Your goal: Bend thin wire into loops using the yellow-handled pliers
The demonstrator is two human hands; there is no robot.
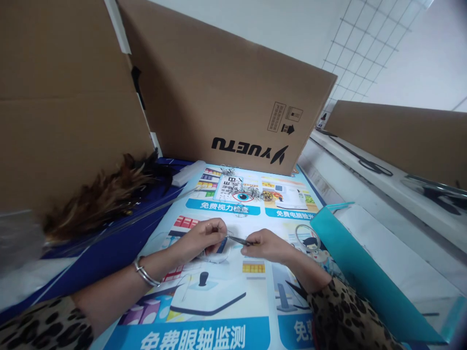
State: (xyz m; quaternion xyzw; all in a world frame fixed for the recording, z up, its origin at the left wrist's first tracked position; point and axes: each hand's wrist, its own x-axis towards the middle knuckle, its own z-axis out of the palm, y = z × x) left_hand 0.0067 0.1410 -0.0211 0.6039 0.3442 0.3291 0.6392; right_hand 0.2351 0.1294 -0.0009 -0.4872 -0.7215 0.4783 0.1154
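Two bare hands are working near each other at the middle of the frame, a narrow gap lying between them and a slim metal tool (pixel 239 240) bridging it. The left hand (pixel 210 234) is pinching with thumb and forefinger, and a thin clear loop (pixel 215 261) is hanging at its fingertips; exactly what the pinch is gripping is too small to tell. The right hand (pixel 268 245) is closing around the tool's rear part and pointing its tip leftward at the left fingertips. A silver bracelet (pixel 145 272) is circling the left wrist, and leopard-print sleeves (pixel 51 326) are covering both forearms near the lower corners. Beneath the hands, a printed poster (pixel 251 287) is covering the table through the center and bottom. Beyond them, a tangle of small shiny pieces (pixel 251 192) is lying on the poster above center. Brown feathers (pixel 100 199) are resting at middle left, below a cardboard panel (pixel 62 87). A cardboard box (pixel 219 82) marked YUETU is standing across the upper middle, its lettering showing upside down. At lower right, a turquoise box (pixel 368 277) is sitting beside the right forearm, and a pale ring (pixel 307 225) is lying between that box and the right hand.
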